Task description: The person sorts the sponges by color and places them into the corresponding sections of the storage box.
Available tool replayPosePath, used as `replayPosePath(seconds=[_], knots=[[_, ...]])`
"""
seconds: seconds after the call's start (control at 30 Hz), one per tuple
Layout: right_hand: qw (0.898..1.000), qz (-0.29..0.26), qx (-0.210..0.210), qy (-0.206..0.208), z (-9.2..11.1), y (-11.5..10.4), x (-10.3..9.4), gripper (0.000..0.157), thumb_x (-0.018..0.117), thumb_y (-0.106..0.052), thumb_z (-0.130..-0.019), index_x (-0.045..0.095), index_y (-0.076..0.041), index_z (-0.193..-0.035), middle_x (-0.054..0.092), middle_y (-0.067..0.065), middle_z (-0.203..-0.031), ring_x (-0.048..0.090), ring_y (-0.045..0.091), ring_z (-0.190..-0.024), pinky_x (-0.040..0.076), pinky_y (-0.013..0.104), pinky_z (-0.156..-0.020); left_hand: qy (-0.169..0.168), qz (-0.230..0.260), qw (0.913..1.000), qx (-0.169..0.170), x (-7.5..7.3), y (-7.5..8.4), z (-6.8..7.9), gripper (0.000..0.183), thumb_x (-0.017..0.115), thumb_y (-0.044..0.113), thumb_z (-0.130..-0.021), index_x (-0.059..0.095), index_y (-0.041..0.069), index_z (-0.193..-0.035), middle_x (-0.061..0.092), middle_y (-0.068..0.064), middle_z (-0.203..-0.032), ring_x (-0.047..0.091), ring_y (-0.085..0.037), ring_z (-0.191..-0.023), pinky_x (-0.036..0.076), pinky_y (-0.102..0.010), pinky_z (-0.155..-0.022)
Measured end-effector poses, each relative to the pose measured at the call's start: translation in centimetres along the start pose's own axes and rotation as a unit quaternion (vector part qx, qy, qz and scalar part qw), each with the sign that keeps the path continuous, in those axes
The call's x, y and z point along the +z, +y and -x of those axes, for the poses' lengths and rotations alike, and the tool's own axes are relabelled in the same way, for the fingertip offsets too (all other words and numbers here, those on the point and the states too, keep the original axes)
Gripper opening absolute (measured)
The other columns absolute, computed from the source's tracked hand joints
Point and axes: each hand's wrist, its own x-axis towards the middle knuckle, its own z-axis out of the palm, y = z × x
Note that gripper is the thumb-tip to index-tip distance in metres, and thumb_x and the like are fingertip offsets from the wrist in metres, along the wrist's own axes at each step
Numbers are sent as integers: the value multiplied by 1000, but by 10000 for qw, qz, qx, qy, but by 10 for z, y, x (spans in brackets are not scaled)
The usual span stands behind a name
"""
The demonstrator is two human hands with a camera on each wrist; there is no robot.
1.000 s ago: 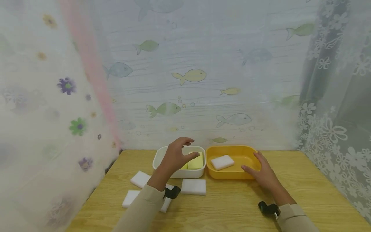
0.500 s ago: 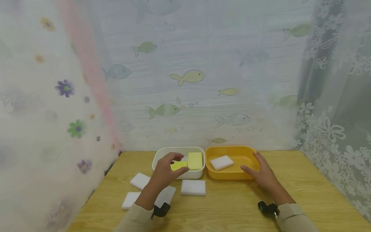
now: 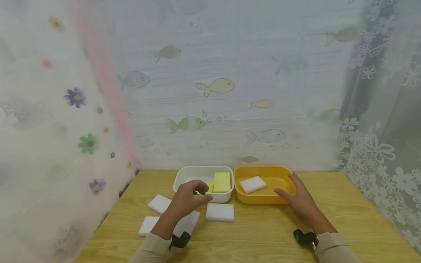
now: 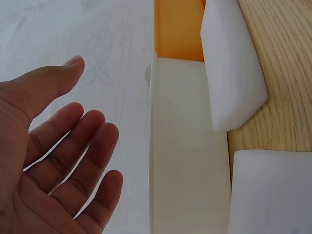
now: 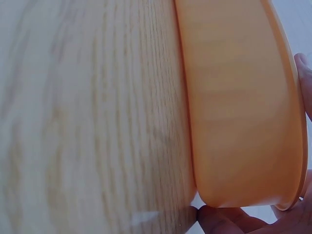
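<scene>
My left hand hovers in front of the white tub, its fingers loosely bent. Nothing lies between thumb and fingers, as the left wrist view shows. Two yellow sponges are in that tub, a larger one at the right and another partly hidden behind my fingers. With my right hand I hold the right end of the orange tub, thumb over the rim and fingers round the outer corner. One white sponge lies inside the orange tub.
Several white sponges lie on the wooden table: one before the white tub, others to the left, one partly under my left wrist in this view. Both tubs stand side by side near the patterned back curtain.
My left hand has drawn back from over the white tub, toward me and lower, uncovering the larger yellow sponge. The right hand and the orange tub have stayed in place.
</scene>
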Motion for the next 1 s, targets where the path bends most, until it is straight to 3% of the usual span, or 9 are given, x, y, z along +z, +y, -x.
replayPosePath(seconds=[0.23, 0.4, 0.5, 0.73, 1.0], knots=[[10000, -34, -28, -26, 2, 0, 2, 106, 68, -57, -96, 10, -3, -166, -4, 24, -173, 6, 59, -153, 16, 80, -113, -825, -65, 9965, -120, 1, -6, 4, 35, 83, 39, -89, 74, 13, -111, 75, 0, -107, 68, -12, -101, 56, -38, -90], [10000, -2, -61, -28, 1, 2, 2, 105, 68, -57, -96, 11, -2, -166, -4, 24, -173, 7, 59, -153, 17, 81, -113, -1289, -107, 9915, -157, 3, -10, 5, 37, 83, 38, -89, 73, 12, -115, 75, -4, -114, 69, -18, -108, 55, -48, -96], [9999, 45, -114, 9, 0, 1, 2, 105, 67, -58, -96, 11, -2, -166, -2, 24, -173, 7, 59, -153, 17, 80, -113, -1455, -160, 9891, -185, 3, -11, 4, 37, 83, 35, -89, 73, 13, -117, 75, -4, -117, 69, -20, -111, 54, -49, -99], [9999, 35, -94, 21, 0, -1, 0, 104, 68, -56, -96, 12, -1, -165, -2, 25, -172, 7, 59, -153, 17, 79, -114, -1720, -637, 9829, -156, 7, -13, 5, 43, 89, 39, -82, 75, 16, -116, 75, 1, -115, 68, -16, -111, 55, -39, -96], [9999, 120, -48, 16, 2, -1, 0, 105, 67, -58, -96, 11, -2, -166, -3, 25, -172, 8, 59, -153, 17, 80, -113, -1845, -654, 9805, -182, 10, -14, 4, 44, 90, 39, -80, 74, 16, -115, 75, 4, -114, 68, -10, -109, 55, -35, -97]])
